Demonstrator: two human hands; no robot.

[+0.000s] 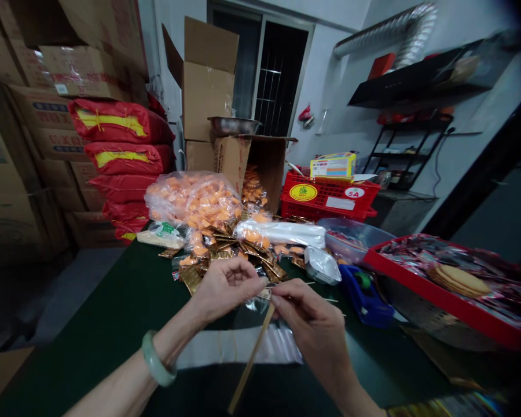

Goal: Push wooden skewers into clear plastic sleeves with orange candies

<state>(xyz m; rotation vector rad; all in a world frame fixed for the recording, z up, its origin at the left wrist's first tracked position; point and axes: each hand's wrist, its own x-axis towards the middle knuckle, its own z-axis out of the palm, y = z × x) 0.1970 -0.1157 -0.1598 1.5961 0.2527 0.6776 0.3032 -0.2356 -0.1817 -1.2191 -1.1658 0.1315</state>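
My left hand, a pale green bangle on its wrist, is loosely curled with the thumb pointing right. My right hand is closed in a pinch close to the left thumb tip. Between the fingertips is a small pale piece, partly hidden and too small to name. A thin tan strip slants from below the right fingertips toward the front of the table. Beneath the hands lie flat clear plastic sleeves on the dark green table.
Gold packets and bagged orange pieces are heaped behind my hands. At the right are silvery trays, a blue tape dispenser and a red-rimmed basket holding wrappers and round biscuits. Red crates stand behind.
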